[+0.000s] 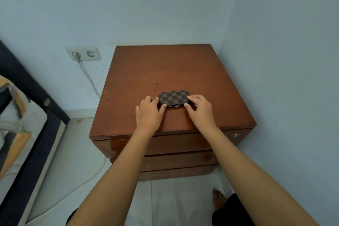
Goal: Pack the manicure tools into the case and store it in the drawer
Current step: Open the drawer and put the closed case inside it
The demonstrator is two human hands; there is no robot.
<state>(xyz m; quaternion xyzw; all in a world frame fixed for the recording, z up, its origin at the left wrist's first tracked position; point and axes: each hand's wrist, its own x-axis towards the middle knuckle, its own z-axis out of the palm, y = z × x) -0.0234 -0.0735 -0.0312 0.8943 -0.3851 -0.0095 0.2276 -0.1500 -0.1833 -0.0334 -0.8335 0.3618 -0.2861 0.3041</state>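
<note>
A small brown-and-black checkered case (173,98) lies closed on top of a wooden nightstand (170,71), near its front edge. A small metal clasp shows at the middle of the case's front side. My left hand (149,111) grips the case's left end, thumb on the front edge and fingers on top. At the right end, my right hand (199,109) holds it the same way. No loose manicure tools are visible. The nightstand's drawers (176,145) below the top are all closed.
A round metal knob (235,135) sits at the right end of the top drawer front. The nightstand stands in a wall corner. A wall socket (83,53) with a white cable is at the left, a bed (22,124) further left. My bare foot (218,198) rests on the tiled floor.
</note>
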